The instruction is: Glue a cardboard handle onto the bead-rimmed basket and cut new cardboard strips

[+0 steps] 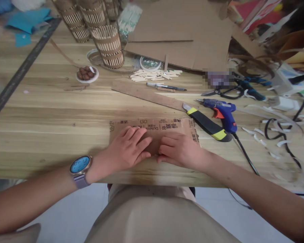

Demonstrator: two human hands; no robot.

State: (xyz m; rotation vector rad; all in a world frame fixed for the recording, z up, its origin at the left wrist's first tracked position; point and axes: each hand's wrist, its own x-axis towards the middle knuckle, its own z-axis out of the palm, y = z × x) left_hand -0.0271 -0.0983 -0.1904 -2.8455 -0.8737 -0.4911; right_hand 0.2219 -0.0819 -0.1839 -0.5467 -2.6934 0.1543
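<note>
L hand (128, 148): flat, palm down on the printed cardboard piece (154, 125); fingers (139, 135) straight, close together, tips pointing up-right; pinching nothing.
R hand (178, 150): also palm down on the same piece; fingers (167, 141) side by side, slightly bent, pointing left; tips just beside the L hand's tips.
Cardboard piece: lies flat on the table (53, 118) near its front edge, centre of view; printed side up, lower part hidden under both hands.
Watch (79, 165): blue face, on L wrist.
Utility knife (207, 125): black/yellow, just right of the piece, touching its top-right corner area.
Glue gun (221, 113): blue, right beside the knife, cord trailing off the table edge.
Cardboard strip (147, 94): long, lies behind the piece.
Pen (166, 86): behind the strip.
Stick pile (155, 75): pale sticks, behind the pen.
Scissors (233, 91): far right, amid clutter.
Dish (86, 74): small, white, brown bits in it, back left.
Woven cylinders (107, 40): 3 upright at the back.
</note>
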